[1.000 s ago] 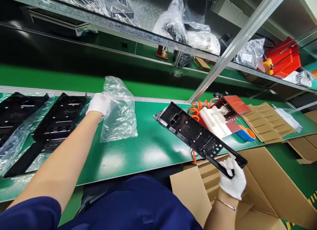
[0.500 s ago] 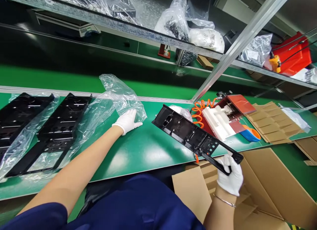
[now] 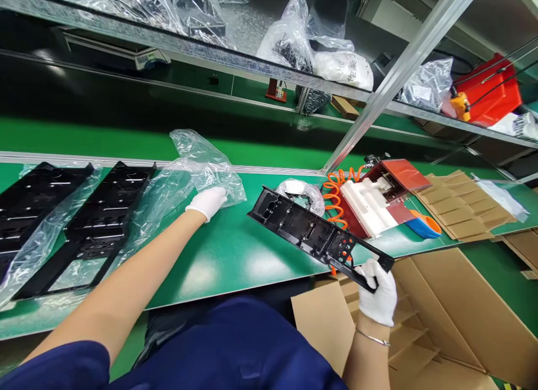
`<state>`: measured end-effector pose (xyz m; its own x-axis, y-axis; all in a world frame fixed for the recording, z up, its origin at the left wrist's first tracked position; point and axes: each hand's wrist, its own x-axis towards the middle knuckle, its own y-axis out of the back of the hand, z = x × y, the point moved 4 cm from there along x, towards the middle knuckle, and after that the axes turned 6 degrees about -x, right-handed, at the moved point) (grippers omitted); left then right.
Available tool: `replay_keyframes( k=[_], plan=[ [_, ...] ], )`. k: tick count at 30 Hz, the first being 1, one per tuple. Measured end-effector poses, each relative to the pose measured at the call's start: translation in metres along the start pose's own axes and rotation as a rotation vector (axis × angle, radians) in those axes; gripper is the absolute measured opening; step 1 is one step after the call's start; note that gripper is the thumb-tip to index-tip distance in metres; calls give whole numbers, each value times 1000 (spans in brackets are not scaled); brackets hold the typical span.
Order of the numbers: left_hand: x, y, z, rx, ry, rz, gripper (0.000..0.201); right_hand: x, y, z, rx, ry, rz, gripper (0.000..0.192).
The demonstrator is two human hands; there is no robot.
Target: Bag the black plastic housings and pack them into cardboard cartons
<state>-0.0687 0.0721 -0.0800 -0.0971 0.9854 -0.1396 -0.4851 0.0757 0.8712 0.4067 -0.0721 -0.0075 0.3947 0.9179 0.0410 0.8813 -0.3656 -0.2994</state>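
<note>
Two black molded panels (image 3: 113, 202) lie at the left of the green workbench (image 3: 197, 275), beside a clear plastic bag (image 3: 205, 168) that the gloved left hand (image 3: 208, 203) touches; whether its fingers pinch the film I cannot tell. Rightward, a black cutout panel (image 3: 294, 223) slants over the bench, its near end clasped by the gloved right hand (image 3: 378, 295) above an open cardboard box (image 3: 449, 300).

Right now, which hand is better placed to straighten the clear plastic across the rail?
Likely the left hand: it's at the clear plastic, while the right hand grips a black panel.
</note>
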Motion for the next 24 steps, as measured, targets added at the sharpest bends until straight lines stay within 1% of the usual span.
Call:
replay_keyframes(
  k=[3, 6, 9, 11, 13, 15, 18, 19, 22, 24],
  plan=[
    [-4, 2, 10, -7, 1, 61, 31, -1, -11, 8, -18, -2, -27, 47],
    [-14, 2, 24, -66, -26, 110, 31, -6, -28, 17, -16, 14, -46, 42],
    [-26, -1, 33, -142, -39, 126, 23, -12, -45, 27, -9, 36, -32, 32],
    [-32, -4, 33, -202, -4, 123, 18, -15, -52, 33, -5, 32, -16, 27],
    [-37, -5, 30, -275, 50, 123, 16, -16, -55, 37, 2, 21, -9, 24],
    [-41, -4, 26, -356, 91, 130, 20, -17, -54, 39, 6, 7, -11, 24],
    [-43, 0, 24, -447, 115, 154, 27, -18, -51, 40, -11, -28, 0, 21],
    [-43, 2, 25, -462, 117, 164, 27, -19, -50, 41, -25, -41, 2, 23],
    [-45, 6, 32, -464, 113, 187, 26, -20, -48, 43, -66, -84, 14, 35],
    [-49, 8, 40, -350, 61, 197, 25, -19, -46, 46, -73, -111, 28, 35]
  ],
)
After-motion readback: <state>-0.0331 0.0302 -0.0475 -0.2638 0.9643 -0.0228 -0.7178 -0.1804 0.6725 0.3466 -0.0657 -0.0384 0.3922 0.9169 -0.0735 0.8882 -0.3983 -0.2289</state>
